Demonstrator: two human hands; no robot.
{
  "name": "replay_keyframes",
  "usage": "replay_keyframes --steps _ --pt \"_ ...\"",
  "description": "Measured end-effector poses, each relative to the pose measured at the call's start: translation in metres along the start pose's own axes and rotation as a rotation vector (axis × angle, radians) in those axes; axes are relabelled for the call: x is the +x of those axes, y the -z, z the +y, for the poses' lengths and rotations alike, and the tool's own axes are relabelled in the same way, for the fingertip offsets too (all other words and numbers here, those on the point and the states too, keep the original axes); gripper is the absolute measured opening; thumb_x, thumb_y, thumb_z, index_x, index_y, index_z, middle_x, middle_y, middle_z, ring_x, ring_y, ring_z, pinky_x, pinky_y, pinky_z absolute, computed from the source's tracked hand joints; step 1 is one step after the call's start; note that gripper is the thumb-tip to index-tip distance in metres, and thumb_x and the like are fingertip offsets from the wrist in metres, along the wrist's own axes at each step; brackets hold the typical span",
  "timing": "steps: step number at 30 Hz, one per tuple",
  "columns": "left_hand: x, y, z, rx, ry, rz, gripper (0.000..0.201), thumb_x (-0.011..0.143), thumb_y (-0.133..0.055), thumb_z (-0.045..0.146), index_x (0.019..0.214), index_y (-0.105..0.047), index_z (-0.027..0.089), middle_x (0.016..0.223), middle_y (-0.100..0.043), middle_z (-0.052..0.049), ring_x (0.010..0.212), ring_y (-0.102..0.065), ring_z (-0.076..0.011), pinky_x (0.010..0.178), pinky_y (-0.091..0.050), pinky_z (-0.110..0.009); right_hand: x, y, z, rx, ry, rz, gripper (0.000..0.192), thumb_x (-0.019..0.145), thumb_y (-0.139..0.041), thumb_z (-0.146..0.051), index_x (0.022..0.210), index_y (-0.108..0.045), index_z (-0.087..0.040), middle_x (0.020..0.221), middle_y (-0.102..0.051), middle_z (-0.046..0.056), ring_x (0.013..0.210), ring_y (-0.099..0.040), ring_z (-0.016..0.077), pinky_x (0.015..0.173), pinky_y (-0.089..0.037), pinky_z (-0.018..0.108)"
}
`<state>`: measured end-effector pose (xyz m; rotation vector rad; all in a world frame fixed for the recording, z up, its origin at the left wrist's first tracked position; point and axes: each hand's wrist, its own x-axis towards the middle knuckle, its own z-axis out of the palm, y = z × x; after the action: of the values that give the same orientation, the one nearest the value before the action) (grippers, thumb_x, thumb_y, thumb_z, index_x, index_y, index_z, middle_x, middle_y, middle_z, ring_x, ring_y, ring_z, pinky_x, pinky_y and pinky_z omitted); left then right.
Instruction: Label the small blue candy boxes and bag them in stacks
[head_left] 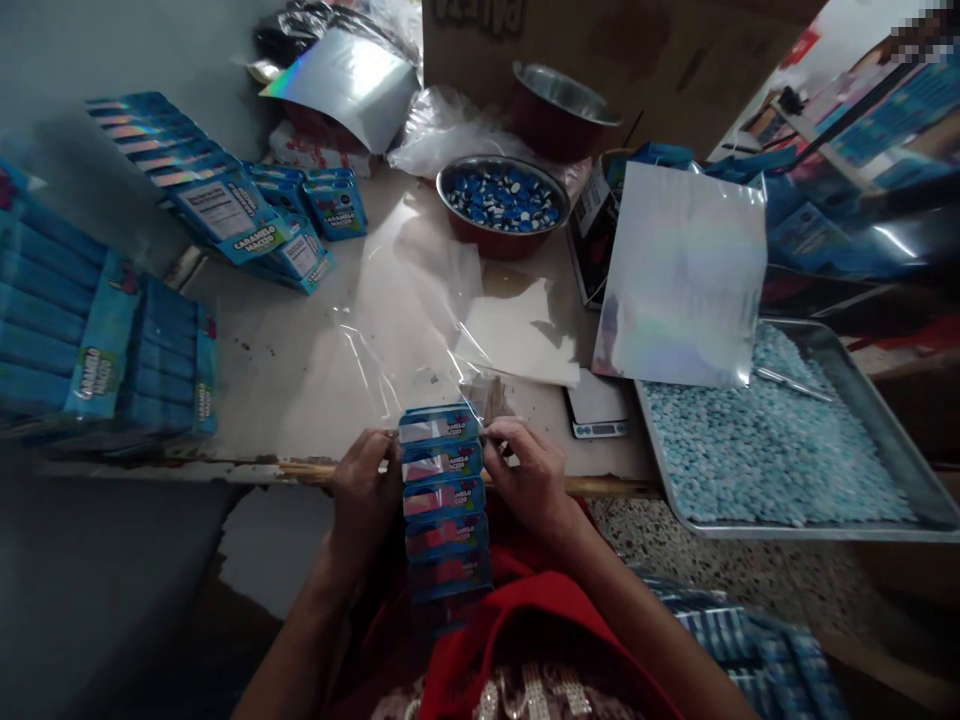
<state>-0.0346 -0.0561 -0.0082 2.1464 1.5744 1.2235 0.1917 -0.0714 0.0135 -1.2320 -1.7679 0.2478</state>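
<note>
Now — packet strip: blue, overlapping, glossy | left hand, right hand — each grip pinching its edges

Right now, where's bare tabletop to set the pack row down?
Bare tabletop lies between the stacked blue packs and the clear film. It is crowded on the right with the scale, candy tray and holographic pouch.

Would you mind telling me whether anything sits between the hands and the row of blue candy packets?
Nothing visible does. The left hand and right hand already grip the row of blue candy packets at its sides, at the table edge.
</note>
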Motion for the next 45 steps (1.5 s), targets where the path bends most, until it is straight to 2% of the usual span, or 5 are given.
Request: replay_keyframes --steps 7,19,29,35,45 --pt "-0.008 0.0 0.016 -0.061 0.004 -0.101 0.017 0.1 -0.051 0.028 0.091 -0.063 0.02 0.094 -0.071 -0.004 0.085 -0.066 -0.0171 0.077 -0.049 -0.028 -0.031 0.029 0.006 -0.219 0.285 -0.113 0.017 0.096 -0.064 -0.017 0.112 -0.061 -0.021 0.108 -0.075 0.007 0.091 -0.07 0.0164 0.08 -0.052 0.029" --pt "-0.024 0.009 0.016 -0.031 -0.195 -0.122 0.02 0.1 -0.05 0.02 0.081 -0.056 0.022 0.087 -0.067 -0.006 0.084 -0.063 -0.0176 0.081 -0.049 -0.029 -0.038 0.014 0.023 -0.109 0.059 -0.168 0.011 0.1 -0.057 -0.023 0.092 -0.065 -0.022 0.096 -0.073 0.005 0.083 -0.068 0.0136 0.077 -0.052 0.025" --pt "-0.019 -0.005 0.035 -0.012 0.161 -0.102 0.013 0.093 -0.062 0.028 0.102 -0.065 0.021 0.087 -0.074 -0.002 0.077 -0.071 -0.0167 0.07 -0.053 -0.025 -0.069 0.035 0.012 -0.093 0.192 -0.042 0.007 0.096 -0.059 -0.015 0.094 -0.06 -0.022 0.093 -0.074 0.004 0.08 -0.068 0.0135 0.075 -0.05 0.025" --pt "-0.055 0.002 0.051 0.052 0.024 -0.055 0.008 0.096 -0.062 0.025 0.097 -0.069 0.021 0.09 -0.076 -0.003 0.08 -0.071 -0.0164 0.079 -0.054 -0.026 -0.073 0.035 0.022 -0.174 0.024 -0.123 0.016 0.101 -0.054 -0.023 0.086 -0.059 -0.021 0.077 -0.067 0.002 0.068 -0.06 0.0131 0.067 -0.043 0.026" --pt "-0.075 0.016 0.049 -0.066 -0.12 -0.158 0.017 0.094 -0.062 0.014 0.107 -0.072 0.019 0.105 -0.078 -0.005 0.095 -0.074 -0.0163 0.087 -0.055 -0.023 -0.106 0.051 0.025 -0.075 0.227 -0.235 0.018 0.099 -0.051 -0.02 0.082 -0.058 -0.021 0.079 -0.065 0.002 0.068 -0.057 0.0111 0.063 -0.042 0.024"
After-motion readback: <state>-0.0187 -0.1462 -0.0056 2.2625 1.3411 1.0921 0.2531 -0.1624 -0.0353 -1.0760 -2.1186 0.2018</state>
